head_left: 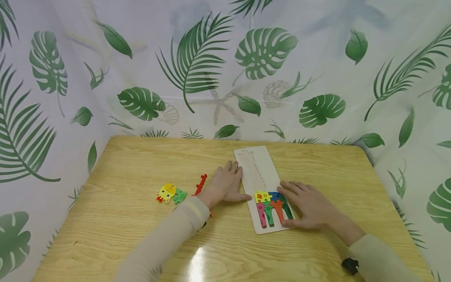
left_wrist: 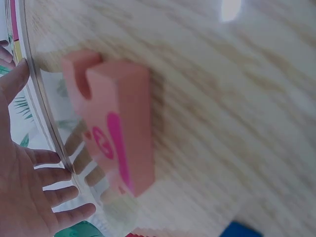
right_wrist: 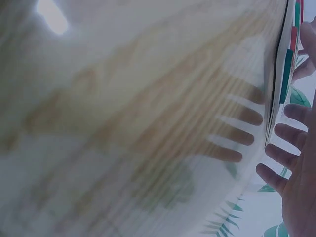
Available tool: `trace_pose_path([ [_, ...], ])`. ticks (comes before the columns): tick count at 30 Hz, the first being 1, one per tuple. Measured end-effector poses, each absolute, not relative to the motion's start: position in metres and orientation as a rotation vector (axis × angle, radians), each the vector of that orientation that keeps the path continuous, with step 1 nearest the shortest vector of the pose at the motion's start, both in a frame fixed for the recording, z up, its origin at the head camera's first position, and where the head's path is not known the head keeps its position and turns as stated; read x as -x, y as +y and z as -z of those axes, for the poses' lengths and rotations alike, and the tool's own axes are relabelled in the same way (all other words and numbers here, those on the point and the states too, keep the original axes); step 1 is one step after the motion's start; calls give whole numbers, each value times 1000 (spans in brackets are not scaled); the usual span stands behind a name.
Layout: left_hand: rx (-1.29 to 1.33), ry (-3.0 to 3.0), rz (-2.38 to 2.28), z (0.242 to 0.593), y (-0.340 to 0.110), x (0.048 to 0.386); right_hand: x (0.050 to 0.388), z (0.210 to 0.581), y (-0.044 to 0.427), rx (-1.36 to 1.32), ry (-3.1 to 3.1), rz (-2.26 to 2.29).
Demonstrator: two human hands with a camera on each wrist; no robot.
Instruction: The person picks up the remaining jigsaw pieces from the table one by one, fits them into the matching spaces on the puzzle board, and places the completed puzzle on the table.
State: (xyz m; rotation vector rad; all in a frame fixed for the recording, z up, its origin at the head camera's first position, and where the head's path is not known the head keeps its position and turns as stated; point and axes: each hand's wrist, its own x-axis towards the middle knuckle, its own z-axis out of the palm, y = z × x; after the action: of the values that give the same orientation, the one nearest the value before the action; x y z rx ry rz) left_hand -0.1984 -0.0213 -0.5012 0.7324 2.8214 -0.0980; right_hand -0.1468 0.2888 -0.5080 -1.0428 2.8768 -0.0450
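A pale wooden puzzle board [head_left: 266,164] with a giraffe-shaped recess lies slightly tilted on the table. Its lower end holds several coloured pieces, among them a yellow piece [head_left: 261,197], a pink leg piece [head_left: 261,216] and an orange piece [head_left: 278,209]. At the board's left edge is my left hand [head_left: 226,183], fingers extended and thumb reaching toward the yellow piece. My right hand [head_left: 311,205] touches the right edge with fingers spread, beside the dark green piece [head_left: 287,207]. Neither hand grips a piece. A loose pink piece [left_wrist: 121,128] lies near the left wrist, mostly hidden in the head view.
Left of the board lie a yellow giraffe-head piece [head_left: 166,192], a green piece [head_left: 180,196] and a long red piece [head_left: 201,185]. Part of a blue piece [left_wrist: 240,230] shows in the left wrist view. A leaf-patterned curtain [head_left: 211,78] surrounds the wooden table [head_left: 141,243].
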Motion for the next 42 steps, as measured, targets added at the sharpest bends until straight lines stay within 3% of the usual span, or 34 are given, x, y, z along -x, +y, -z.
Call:
trace_pose_path([
  [42, -825, 2743, 21, 500, -38, 199, 128, 512, 260, 948, 2915, 35],
])
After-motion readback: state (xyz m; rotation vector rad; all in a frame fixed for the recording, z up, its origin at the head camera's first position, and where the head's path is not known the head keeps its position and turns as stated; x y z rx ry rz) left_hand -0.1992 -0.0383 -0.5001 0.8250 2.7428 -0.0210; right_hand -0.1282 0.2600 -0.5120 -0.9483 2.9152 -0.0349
